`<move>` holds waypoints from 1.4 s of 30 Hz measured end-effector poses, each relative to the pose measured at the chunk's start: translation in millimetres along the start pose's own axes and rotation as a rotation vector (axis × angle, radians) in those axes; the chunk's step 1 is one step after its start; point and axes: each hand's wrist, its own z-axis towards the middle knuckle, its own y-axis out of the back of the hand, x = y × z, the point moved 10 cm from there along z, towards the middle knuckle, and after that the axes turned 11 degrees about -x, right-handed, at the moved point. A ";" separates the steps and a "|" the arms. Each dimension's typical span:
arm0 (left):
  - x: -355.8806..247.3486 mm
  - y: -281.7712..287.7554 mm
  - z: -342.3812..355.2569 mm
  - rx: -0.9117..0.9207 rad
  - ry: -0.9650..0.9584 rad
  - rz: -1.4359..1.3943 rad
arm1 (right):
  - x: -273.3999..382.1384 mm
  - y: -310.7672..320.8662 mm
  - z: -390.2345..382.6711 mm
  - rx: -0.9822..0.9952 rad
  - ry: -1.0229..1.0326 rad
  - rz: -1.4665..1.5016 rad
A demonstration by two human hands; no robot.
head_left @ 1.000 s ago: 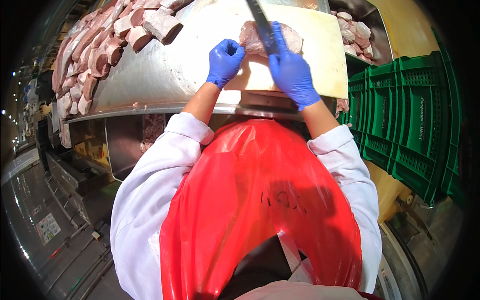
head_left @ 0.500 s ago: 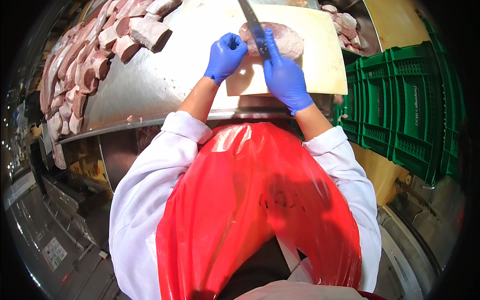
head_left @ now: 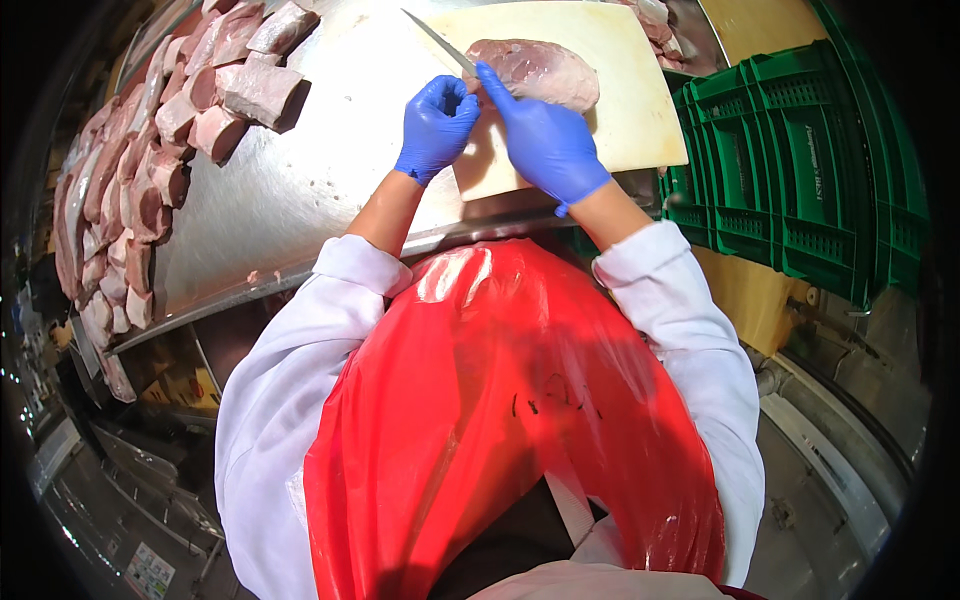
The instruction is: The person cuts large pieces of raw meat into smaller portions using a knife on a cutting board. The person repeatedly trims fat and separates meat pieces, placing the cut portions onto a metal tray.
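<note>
A boneless piece of raw meat (head_left: 545, 72), pink with pale fat, lies on the white cutting board (head_left: 640, 130). My right hand (head_left: 555, 145), in a blue glove, grips a knife (head_left: 440, 42) whose handle is hidden in the palm. The index finger stretches along the blade, which points up and left past the meat's left end. Close to that end, my left hand (head_left: 435, 130), also gloved in blue, is closed with its fingers curled. What it pinches, if anything, is hidden by the fingers.
Many cut meat pieces (head_left: 150, 170) are heaped on the left of the metal table (head_left: 260, 190). Green plastic crates (head_left: 790, 170) stand at the right, beside the board. More meat (head_left: 655, 25) lies beyond the board's far right corner. A red apron (head_left: 500, 400) covers my front.
The knife has swung from across the meat to its left end, its tip now pointing up-left. My right hand moved left with it; the left stays closed by the meat. The view shifted slightly.
</note>
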 end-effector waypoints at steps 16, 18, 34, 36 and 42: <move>-4.6 52.2 78.9 0.072 -0.314 0.374 | -68.9 59.7 -138.1 -0.085 -0.253 0.414; -23.5 8.5 77.4 0.221 -0.458 0.261 | -63.6 30.8 -105.9 -0.148 -0.501 0.765; -71.1 -70.0 49.3 0.520 -0.704 0.561 | -114.4 17.8 3.5 -0.402 -0.401 0.389; -61.2 -60.9 56.6 0.485 -0.649 0.483 | -101.2 12.8 13.3 -0.468 -0.413 0.453; -39.2 -50.5 65.2 0.431 -0.451 0.324 | -48.3 1.5 14.4 -0.222 -0.482 0.346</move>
